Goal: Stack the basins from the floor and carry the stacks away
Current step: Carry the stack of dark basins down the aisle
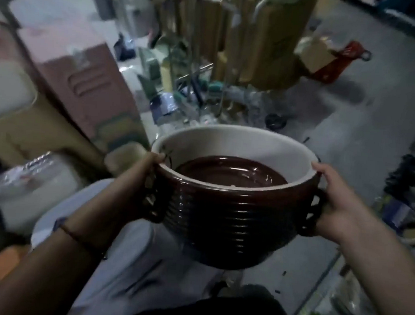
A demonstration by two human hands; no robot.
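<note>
A stack of brown glazed basins (231,223) hangs in the air in front of the person, well above the grey floor (368,120), carried between both hands. The ribbed bands down its outer wall read as the rims of many nested basins, and the top one shows a cream inner wall with a dark brown glossy bottom. The left hand (142,184) grips the near-left side: its thumb lies over the cream rim, and the fingers curl round the dark loop handles (154,205) below. The right hand (332,202) holds the far-right side the same way, thumb tip on the rim and fingers wrapped at the handles there; how far those fingers close behind the stack I cannot tell.

Judging by the shine and the thick walls, these look like glazed ceramic: stiff, heavy as a stack, slippery under a palm and liable to chip or crack if bumped or dropped. The loop handles on opposite sides are the sound place to hold, with thumbs over the rim to stop the nest from tipping. Cardboard boxes (83,83) and a red basket (338,63) crowd the floor around, so the path likely needs care.
</note>
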